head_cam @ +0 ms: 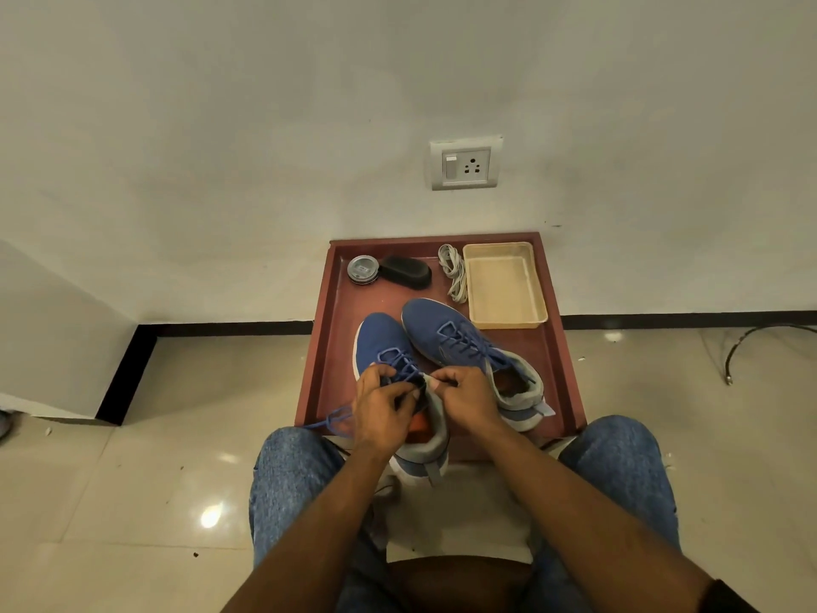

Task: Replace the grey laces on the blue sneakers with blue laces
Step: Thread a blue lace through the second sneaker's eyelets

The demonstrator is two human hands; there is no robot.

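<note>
Two blue sneakers lie on a reddish-brown tray table point(327, 329). The right sneaker point(446, 334) carries a blue lace through its eyelets. The left sneaker point(380, 342) lies nearer me, and its heel hangs over the table's front edge. My left hand point(382, 407) pinches the blue lace point(400, 362) at the upper eyelets. My right hand point(464, 398) pinches the lace's tip beside the tongue. A loose end of the blue lace point(334, 421) trails off the table's left front corner. The removed grey laces point(453, 272) lie bundled at the back of the table.
A beige plastic tray point(504, 285) stands at the table's back right. A round polish tin point(363, 269) and a black brush point(406, 272) sit at the back left. A wall socket point(466, 163) is above the table. A black cable point(760, 336) lies on the floor to the right.
</note>
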